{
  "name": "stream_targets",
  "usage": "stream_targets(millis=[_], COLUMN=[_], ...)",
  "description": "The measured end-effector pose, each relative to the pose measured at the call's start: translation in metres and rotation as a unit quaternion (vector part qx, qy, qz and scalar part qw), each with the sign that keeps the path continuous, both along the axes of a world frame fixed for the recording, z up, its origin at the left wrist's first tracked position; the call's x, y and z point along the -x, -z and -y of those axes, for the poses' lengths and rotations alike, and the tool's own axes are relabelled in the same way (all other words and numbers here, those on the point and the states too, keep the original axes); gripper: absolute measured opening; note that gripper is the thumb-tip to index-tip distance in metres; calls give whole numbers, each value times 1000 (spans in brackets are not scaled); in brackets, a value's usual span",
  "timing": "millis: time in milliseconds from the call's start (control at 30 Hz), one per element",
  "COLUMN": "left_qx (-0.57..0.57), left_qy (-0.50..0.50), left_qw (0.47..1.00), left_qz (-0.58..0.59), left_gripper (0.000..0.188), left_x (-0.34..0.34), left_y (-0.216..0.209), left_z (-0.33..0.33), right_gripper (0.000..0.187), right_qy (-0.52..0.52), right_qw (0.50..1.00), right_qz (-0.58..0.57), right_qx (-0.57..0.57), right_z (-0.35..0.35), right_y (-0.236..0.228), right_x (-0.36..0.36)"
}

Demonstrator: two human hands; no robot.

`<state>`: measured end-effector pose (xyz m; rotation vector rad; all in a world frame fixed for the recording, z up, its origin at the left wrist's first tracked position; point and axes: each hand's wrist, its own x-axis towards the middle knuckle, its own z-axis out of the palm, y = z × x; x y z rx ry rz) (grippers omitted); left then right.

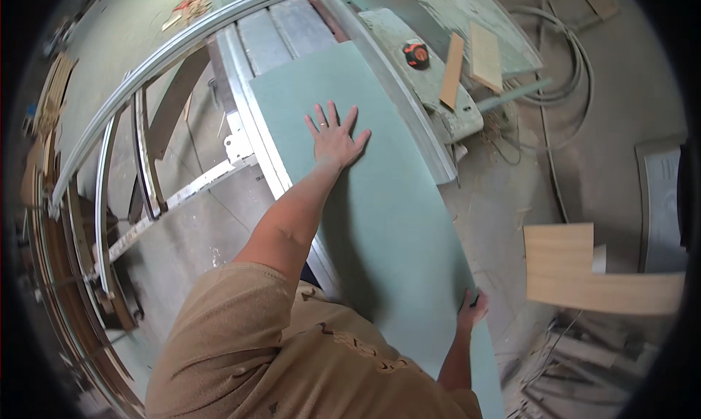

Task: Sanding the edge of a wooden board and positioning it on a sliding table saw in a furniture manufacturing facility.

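A long pale green board (398,214) lies along the metal bed of what looks like a panel saw (298,29). My left hand (337,143) rests flat on the far part of the board, its fingers spread and a ring on one of them. Nearer to me, my right hand (473,309) is closed around the board's right edge; some of its fingers are hidden beneath the board. The board's near end runs out of view past my right arm.
A metal guide rail (394,90) borders the board's far right side. Beyond it, an orange-and-black tape measure (416,55) and wood strips (485,56) lie on a side table. A metal frame (150,152) stands at left. Cut wood panels (558,262) and a hose (584,68) are at right.
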<state>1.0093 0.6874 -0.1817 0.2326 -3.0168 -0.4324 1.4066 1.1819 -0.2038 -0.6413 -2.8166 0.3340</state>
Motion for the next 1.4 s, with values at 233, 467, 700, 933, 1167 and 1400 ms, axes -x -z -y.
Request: stream_targets(millis=[233, 467, 700, 933, 1167, 1400], left_qx=[9, 25, 31, 37, 42, 57], left_qy=[-2, -6, -15, -18, -19, -23], left_qw=[1000, 999, 999, 999, 999, 998], left_qz=[-17, -25, -9, -5, -8, 7], left_gripper=[79, 80, 79, 79, 80, 82], left_x=[10, 45, 69, 93, 112, 139], left_y=[8, 9, 13, 15, 15, 18], left_z=[13, 33, 52, 71, 84, 108], right_gripper=[33, 34, 36, 38, 40, 42], right_qy=[12, 22, 30, 44, 42, 41], right_qw=[993, 997, 997, 996, 995, 993], right_qz=[16, 16, 15, 32, 40, 49], right_qx=[113, 77, 71, 69, 84, 96], right_z=[4, 13, 35, 56, 66, 93], right_y=[4, 15, 14, 11, 11, 9], right_x=[23, 57, 84, 112, 133, 163])
